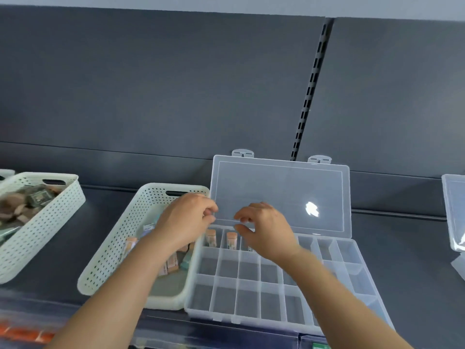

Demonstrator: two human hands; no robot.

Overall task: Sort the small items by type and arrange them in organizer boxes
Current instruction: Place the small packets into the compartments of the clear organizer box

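While we look down at the dark grey shelf (392, 250), these lines set out what we see.

Room to move: we find bare shelf to the right of the clear plastic compartment organizer box (254, 298), up to a second clear box (454, 212) cut off at the right edge.
Front edge: our organizer's near wall sits at the shelf lip; its clear hinged lid (279, 195) stands upright against the grey back panel (176, 84).
Left side: the pale green perforated plastic basket (113, 250) lies just beside the organizer, perhaps touching, and holds small packets (173, 263); a second perforated basket (50, 222) sits further left, apart, filled with brown and green items.
Task items: we count two small cork-topped tubes (232, 239) in the back-row compartments; the nearer rows look bare.
In the way: the upright lid closes off the space behind our hands.
Left hand (186, 222): over the basket's far right corner, fingers curled with the tips pinched; we cannot tell whether they grip anything.
Right hand (266, 230): above the back row, fingers bent and slightly spread, holding nothing we can see.
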